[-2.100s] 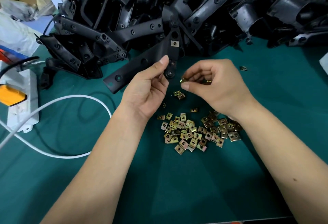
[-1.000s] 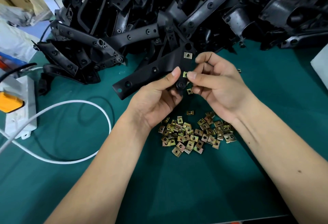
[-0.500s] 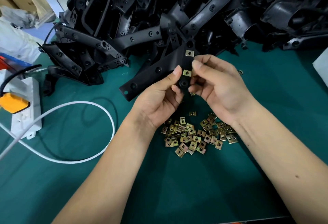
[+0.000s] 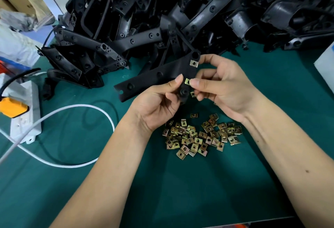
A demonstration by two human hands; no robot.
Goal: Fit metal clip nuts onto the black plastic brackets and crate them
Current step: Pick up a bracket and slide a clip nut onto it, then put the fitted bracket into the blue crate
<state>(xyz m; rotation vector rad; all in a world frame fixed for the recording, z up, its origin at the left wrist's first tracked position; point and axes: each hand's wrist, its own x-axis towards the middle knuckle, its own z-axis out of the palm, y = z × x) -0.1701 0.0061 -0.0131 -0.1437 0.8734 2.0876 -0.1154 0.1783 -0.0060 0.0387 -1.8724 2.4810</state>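
Clip nut pressed onto a held bracket

The left hand (image 4: 159,105) grips a long black bracket (image 4: 155,78); the right hand (image 4: 222,90) pinches a brass clip nut (image 4: 187,81) at its edge, one fitted nut (image 4: 194,63) at 12 o'clock. Loose nuts (image 4: 200,135) lie at 6, the bracket heap (image 4: 180,14) at 12, on the bare green mat (image 4: 198,191).
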